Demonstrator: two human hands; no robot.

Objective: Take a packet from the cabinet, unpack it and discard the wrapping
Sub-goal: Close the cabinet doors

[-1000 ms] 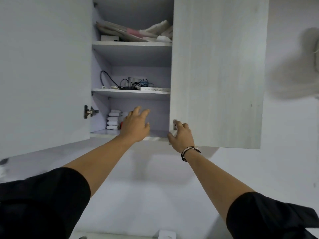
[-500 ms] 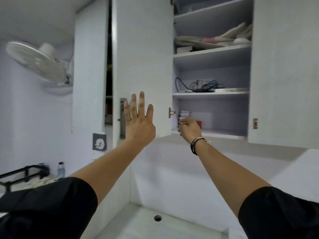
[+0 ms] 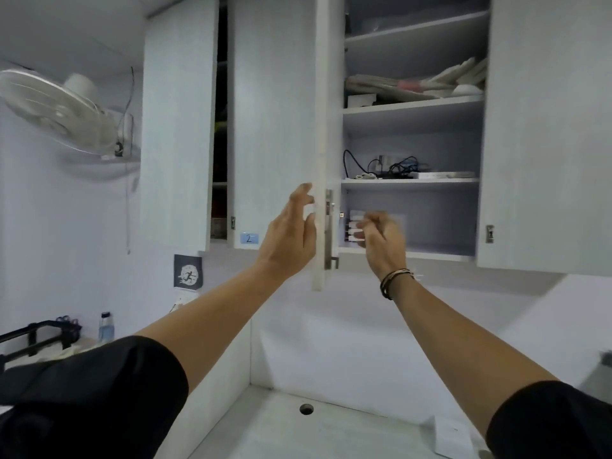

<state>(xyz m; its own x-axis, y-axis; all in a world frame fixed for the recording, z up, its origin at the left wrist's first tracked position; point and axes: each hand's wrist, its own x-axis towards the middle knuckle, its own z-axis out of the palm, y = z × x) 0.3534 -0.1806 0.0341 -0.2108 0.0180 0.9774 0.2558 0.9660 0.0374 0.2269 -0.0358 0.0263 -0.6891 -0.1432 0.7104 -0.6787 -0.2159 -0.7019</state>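
Both hands raised at an open wall cabinet, centre frame.

Head view: the left hand (image 3: 291, 233) is open, fingers spread, palm against the edge of the swung-out door (image 3: 320, 154), gripping nothing. The right hand (image 3: 384, 238) is loosely curled in front of the bottom shelf (image 3: 430, 255); it is blurred, and I cannot tell whether it holds anything. The packets (image 3: 353, 226), a small white stack, sit at the left end of that shelf, just beside the right fingers. A fan (image 3: 56, 111) hangs at upper left.
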